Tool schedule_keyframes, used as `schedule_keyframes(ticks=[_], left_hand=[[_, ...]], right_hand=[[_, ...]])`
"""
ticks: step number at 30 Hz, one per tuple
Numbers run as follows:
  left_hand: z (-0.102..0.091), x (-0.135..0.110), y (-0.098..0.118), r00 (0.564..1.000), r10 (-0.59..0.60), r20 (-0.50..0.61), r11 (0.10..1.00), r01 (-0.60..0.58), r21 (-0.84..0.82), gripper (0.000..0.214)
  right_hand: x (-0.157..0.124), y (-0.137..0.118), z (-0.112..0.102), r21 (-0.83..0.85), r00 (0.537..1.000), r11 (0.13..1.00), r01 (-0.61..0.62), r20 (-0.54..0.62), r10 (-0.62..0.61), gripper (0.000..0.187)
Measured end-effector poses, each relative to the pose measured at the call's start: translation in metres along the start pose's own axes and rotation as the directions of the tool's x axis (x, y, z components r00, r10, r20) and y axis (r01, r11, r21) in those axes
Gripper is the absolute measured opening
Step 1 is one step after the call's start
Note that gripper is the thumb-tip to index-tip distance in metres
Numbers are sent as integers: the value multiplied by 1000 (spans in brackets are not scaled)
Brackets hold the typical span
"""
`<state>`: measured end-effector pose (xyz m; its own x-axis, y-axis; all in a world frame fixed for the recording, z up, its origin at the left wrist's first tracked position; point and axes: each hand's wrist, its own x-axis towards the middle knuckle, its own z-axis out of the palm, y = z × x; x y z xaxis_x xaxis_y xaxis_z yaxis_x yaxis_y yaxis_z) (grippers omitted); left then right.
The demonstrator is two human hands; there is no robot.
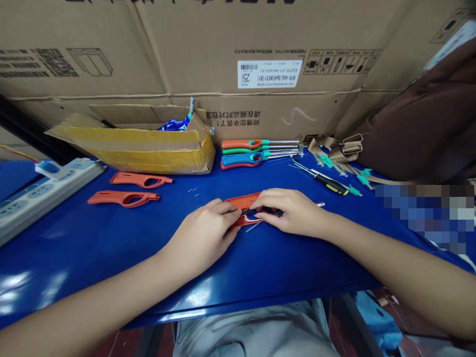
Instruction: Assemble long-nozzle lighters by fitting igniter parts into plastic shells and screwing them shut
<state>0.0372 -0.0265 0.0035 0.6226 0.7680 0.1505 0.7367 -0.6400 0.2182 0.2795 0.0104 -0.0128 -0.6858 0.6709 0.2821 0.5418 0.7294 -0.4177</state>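
Note:
An orange lighter shell [243, 202] lies on the blue table [111, 243] in the middle, with thin wires and a metal tube sticking out to the right. My left hand [208, 233] is closed on the shell's left end. My right hand [286, 210] covers its right part, fingers pinched on the small parts inside. Two empty orange handle shells [124, 198] [141, 179] lie to the left.
A taped cardboard box [148, 144] with a blue foil bag stands at back left, a white power strip [40, 186] at far left. Finished lighters [256, 151] lie at the back, a black-yellow screwdriver [327, 181] and teal parts to the right. Large cartons form the back wall.

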Motion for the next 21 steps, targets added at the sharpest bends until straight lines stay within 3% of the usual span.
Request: schedule_keyframes(ticks=[15,21], left_hand=[[13,0,-5,995,59,-80,987,-70,-142,19],[12,1,-3,994,86,-64,995,-89,-52,20]], right_hand=[[0,6,8,122,998,990,71,-10,-70,17],[0,3,8,-8,994,995,104,25,-104,18]])
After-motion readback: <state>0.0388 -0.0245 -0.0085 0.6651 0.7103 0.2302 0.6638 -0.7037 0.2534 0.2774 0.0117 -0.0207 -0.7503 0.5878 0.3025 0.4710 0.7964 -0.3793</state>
